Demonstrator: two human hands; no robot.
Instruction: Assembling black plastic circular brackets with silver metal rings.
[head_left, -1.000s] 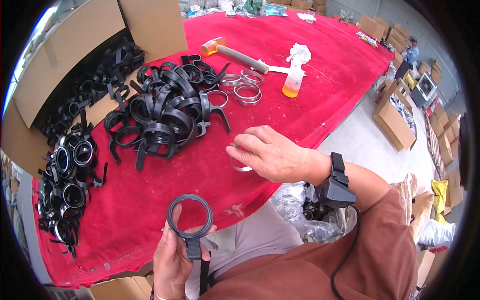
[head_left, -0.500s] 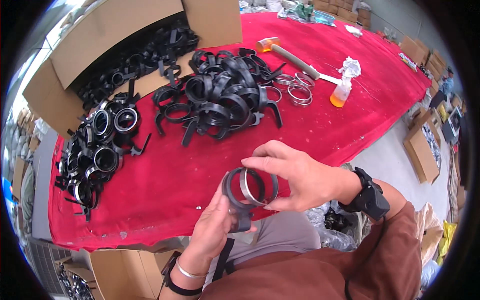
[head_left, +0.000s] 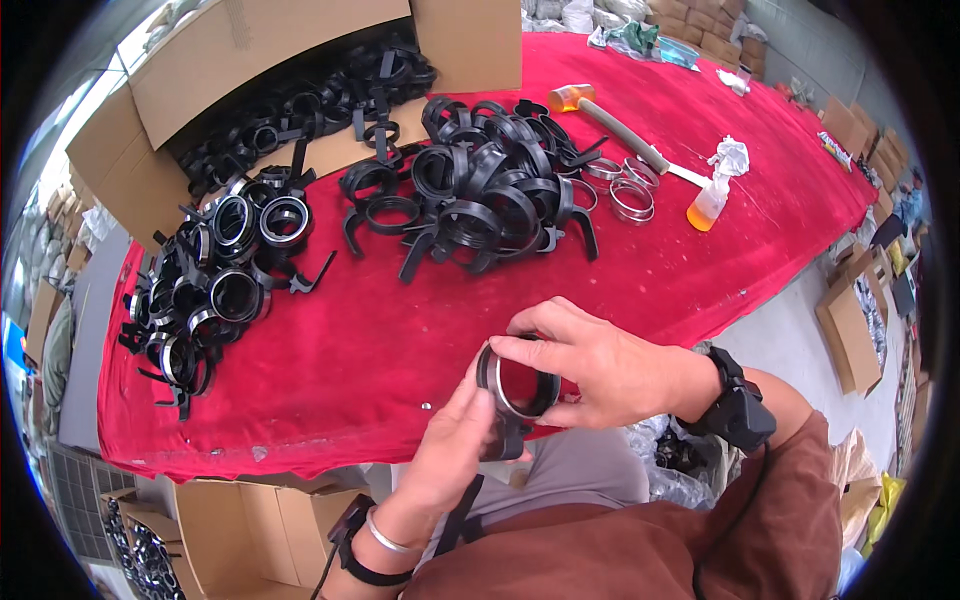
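Near the table's front edge, my left hand is closed on a black plastic ring with a stubby block at its lower side. A silver metal ring sits against or inside it; how deep it goes I cannot tell. Fingers and thumb of my right hand pinch the rings' rim from the right, at top and bottom. Beyond my hands lies a heap of black plastic rings with tail-like arms. On the left is a pile of black rings, several with metal rings in them.
A red cloth covers the table. Loose metal rings, a mallet and a bottle of orange liquid lie at the back right. An open carton of black rings stands behind; another carton is below the front edge.
My right hand has brought the metal ring closer into line with the black plastic ring. Both hands have drawn together. The whole view has shifted slightly.
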